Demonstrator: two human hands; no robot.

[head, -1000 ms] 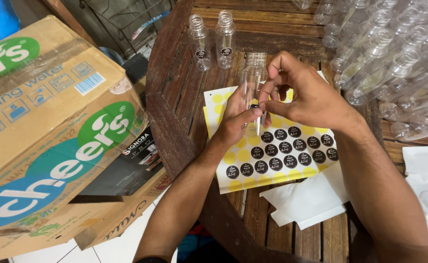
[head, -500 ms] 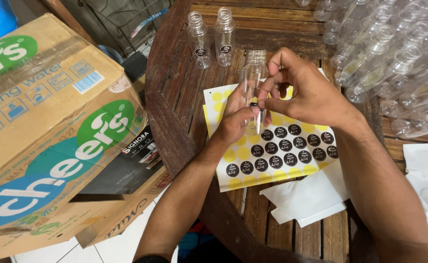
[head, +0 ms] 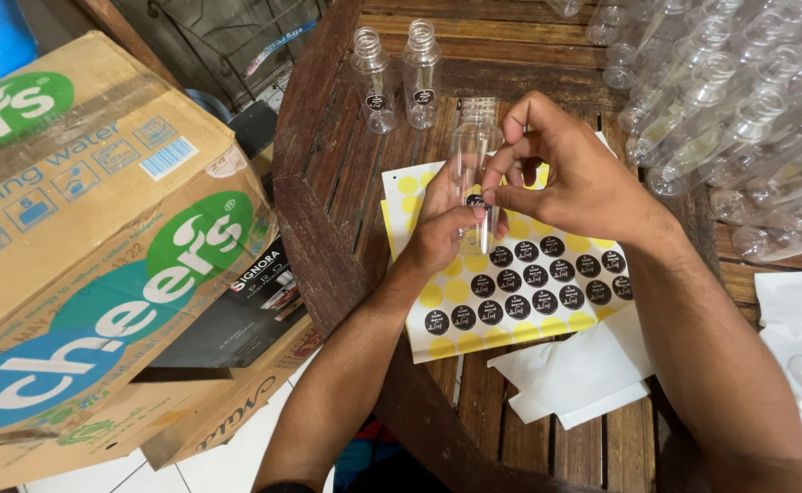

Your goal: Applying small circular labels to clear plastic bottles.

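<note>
**Both hands on one clear bottle above the sticker sheet**

Here's the left hand (head: 447, 219), fingers curled round the lower part of a clear, uncapped plastic bottle (head: 472, 155), gripping it firmly and holding it upright over the middle of the dark slatted wooden table (head: 328, 155). The right hand (head: 574, 183) comes in from the other side, thumb and forefinger pinched together on a small round black sticker (head: 476, 200) that sits against the bottle's wall; the other fingers are spread loose above it. Whether the sticker is fully stuck down, I can't tell.

Directly beneath the hands lies a yellow-backed sheet of round black stickers (head: 529, 283), its left half already bare yellow circles. Toward the table's far edge stand two clear bottles with black stickers on them (head: 399, 78), side by side. At the right edge, a heap of unlabelled clear bottles (head: 739, 100) lies piled up. White backing papers (head: 574, 374) rest near the table's front edge. Off the table, left, a big brown cardboard box with green and blue print (head: 91, 228).
</note>
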